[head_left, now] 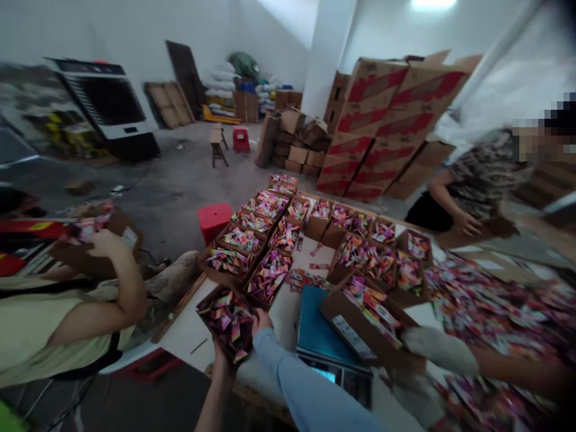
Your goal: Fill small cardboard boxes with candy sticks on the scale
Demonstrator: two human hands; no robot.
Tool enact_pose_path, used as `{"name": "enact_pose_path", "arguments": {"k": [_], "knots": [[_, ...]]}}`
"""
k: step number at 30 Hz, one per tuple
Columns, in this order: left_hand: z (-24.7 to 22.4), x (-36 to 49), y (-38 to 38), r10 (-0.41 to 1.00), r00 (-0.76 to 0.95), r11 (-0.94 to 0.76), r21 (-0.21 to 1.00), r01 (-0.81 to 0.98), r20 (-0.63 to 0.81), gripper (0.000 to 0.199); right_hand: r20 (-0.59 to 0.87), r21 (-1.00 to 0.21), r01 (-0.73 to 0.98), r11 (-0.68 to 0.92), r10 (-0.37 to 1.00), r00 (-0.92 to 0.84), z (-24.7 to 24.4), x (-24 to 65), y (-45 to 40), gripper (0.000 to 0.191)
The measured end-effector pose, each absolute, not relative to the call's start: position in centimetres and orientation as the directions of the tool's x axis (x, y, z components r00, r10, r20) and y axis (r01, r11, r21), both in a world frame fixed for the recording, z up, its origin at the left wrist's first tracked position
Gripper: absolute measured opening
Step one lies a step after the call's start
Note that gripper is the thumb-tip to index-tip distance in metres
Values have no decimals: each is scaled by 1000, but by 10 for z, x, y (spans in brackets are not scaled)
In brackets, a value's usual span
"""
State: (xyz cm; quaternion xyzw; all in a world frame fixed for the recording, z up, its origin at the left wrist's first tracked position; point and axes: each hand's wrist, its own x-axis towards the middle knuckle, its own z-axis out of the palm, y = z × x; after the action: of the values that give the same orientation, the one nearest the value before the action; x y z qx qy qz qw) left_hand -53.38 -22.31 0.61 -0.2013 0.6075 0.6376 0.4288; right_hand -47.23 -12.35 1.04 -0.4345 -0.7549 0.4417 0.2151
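A small cardboard box of wrapped sweets [228, 321] is held between my two hands at the near edge of the table. My left hand [222, 362] grips its lower near side. On its right side rests my right hand [261, 324], fingers closed against the cardboard. The box tilts somewhat and touches the row of filled boxes behind it. Right of my hands, a blue-topped scale [311, 321] with a lit display carries part of another filled box [366, 309], which a person's gloved hands [438, 349] hold.
Filled boxes [243, 238] stand in rows across the white table [184, 336]. Loose packets [499, 306] are heaped at the right. One person [90, 300] sits at the left, another [486, 174] stands at the back right. A red stool [215, 221] is beyond the table.
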Motion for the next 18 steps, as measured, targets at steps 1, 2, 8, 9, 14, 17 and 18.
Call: {"name": "enact_pose_path", "arguments": {"k": [1, 2, 8, 9, 14, 17, 18], "knots": [[10, -542, -225, 307, -532, 109, 584, -804, -789, 54, -84, -861, 473, 186, 866, -493, 10, -481, -127, 37], [14, -551, -226, 305, -525, 97, 574, -813, -795, 53, -102, -873, 465, 147, 878, -468, 11, -488, -132, 41], [32, -598, -238, 307, -594, 28, 631, -775, -743, 48, -71, -957, 271, 104, 822, -564, 52, -425, -158, 25], [31, -600, -241, 290, -604, 31, 638, -769, -742, 46, -24, -950, 271, 156, 828, -561, 63, -396, -157, 25], [8, -575, -254, 185, -571, 106, 594, -798, -800, 30, 156, -777, 537, 329, 927, -341, 94, -228, -131, 27], [-7, -541, -256, 117, -515, 132, 527, -840, -849, 21, 154, -701, 667, 251, 967, -201, 86, -144, -120, 29], [-10, -528, -256, 110, -502, 138, 513, -847, -858, 18, 161, -687, 688, 234, 972, -169, 81, -123, -118, 30]]}}
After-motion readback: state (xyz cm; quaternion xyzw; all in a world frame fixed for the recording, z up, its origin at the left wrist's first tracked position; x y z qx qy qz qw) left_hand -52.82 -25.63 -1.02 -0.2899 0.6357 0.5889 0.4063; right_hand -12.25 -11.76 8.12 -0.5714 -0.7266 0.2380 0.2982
